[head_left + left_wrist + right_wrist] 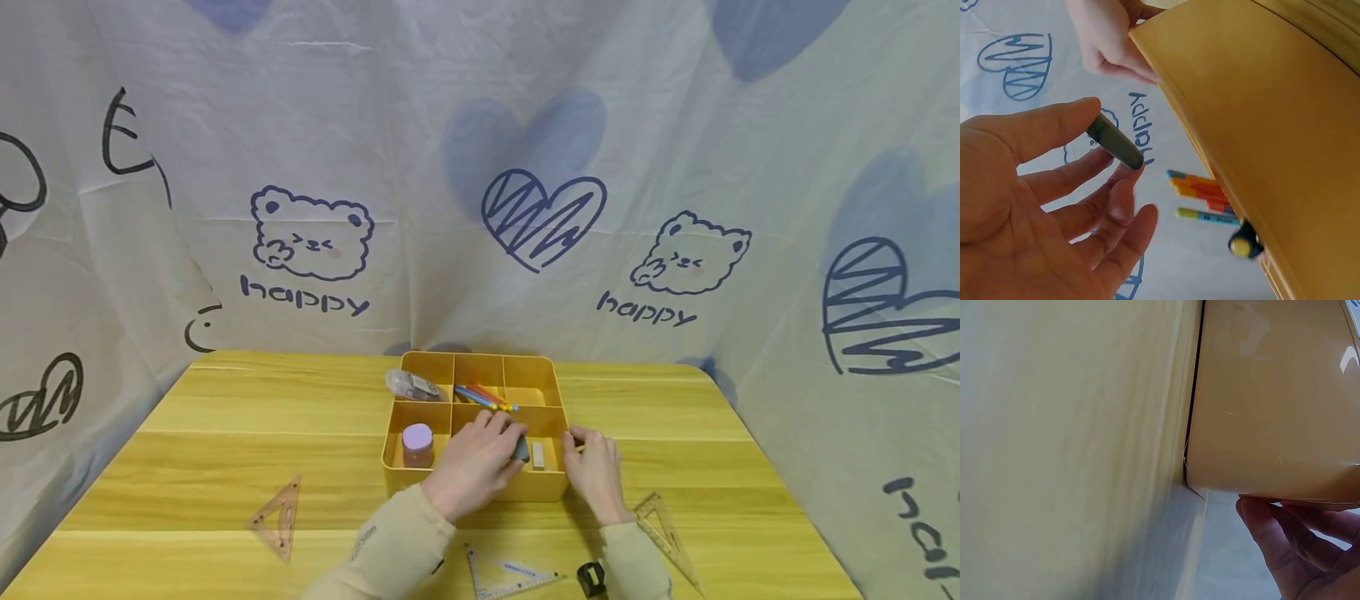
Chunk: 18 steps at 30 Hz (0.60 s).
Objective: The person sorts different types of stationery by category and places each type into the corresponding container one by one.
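A yellow divided storage box [472, 485] stands on the table. My left hand [480, 462] is over its front middle, pinching a small dark grey-green slab with rounded ends [1116, 145] between thumb and fingers; what kind of thing it is I cannot tell. At the box's right side, my right hand [596, 471] grips the rim, its fingertips [1257, 515] against the outer wall. Just right of the slab, a white eraser [537, 456] sits in the front right compartment. A jar with a lilac lid [417, 442] occupies the front left one.
Coloured pens [483, 395] lean in the back middle compartment, and a clear pouch [414, 385] lies across the back left. On the table [187, 433] are an orange set square [285, 521], another set square [667, 537], a clear one [480, 587] and a small black object [591, 578].
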### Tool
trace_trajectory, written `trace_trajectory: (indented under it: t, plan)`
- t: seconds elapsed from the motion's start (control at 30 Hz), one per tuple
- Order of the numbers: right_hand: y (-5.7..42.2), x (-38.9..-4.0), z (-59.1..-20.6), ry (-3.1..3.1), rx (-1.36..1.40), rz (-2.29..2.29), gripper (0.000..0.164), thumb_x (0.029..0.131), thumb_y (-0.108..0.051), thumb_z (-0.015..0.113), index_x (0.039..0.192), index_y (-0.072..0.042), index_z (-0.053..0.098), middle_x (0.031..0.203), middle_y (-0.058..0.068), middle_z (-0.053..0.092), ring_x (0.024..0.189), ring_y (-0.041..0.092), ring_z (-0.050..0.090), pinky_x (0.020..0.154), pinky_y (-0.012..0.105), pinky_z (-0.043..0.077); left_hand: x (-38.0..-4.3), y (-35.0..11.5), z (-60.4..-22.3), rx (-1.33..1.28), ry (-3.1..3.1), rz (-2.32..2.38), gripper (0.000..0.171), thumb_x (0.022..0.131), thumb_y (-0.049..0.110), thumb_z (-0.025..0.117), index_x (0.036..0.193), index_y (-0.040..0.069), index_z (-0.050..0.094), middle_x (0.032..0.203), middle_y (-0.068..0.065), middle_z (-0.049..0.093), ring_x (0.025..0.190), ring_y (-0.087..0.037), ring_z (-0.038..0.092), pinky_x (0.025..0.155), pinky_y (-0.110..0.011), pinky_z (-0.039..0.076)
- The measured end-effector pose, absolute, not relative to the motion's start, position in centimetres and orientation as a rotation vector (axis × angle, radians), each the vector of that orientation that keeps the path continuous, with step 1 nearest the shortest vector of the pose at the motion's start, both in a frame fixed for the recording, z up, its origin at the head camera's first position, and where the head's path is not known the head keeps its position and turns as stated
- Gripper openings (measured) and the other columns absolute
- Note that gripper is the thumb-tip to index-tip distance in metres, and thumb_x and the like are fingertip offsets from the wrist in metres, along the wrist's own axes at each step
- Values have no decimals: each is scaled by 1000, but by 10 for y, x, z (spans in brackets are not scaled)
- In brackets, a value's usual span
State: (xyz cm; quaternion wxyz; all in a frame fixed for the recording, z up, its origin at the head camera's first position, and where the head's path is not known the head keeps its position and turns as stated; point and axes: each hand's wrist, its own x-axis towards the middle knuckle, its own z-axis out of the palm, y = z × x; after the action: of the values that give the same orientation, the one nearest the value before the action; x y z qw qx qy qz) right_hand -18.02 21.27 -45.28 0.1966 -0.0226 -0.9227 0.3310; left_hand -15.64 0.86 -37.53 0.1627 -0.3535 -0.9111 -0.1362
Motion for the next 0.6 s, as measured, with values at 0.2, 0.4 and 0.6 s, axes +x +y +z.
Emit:
trace_trajectory:
  t: [0.2, 0.4, 0.6]
  plan:
    - [212, -181, -453, -2573, -57, 920, 22, 96, -8, 61, 102, 5, 77, 86, 16, 78, 64, 23, 72, 64, 41, 56, -161, 22, -379, -991, -2606, -316, 34, 91, 28, 76, 120, 13, 69, 113, -2, 69, 96, -20, 59, 80, -31, 54]
    - [212, -181, -453, -2569, -58, 928, 21, 95, -8, 61, 100, 5, 77, 84, 16, 77, 62, 22, 71, 60, 37, 55, -168, 31, -382, -965, -2588, -249, 34, 90, 28, 77, 120, 16, 68, 117, 0, 68, 99, -20, 58, 83, -31, 53]
    - [213, -181, -453, -2570, -65, 925, 23, 96, -9, 61, 106, 6, 76, 87, 17, 78, 66, 26, 73, 66, 44, 57, -173, 24, -385, -929, -2546, -336, 42, 89, 27, 78, 128, 17, 64, 129, -2, 63, 107, -22, 57, 89, -33, 55]
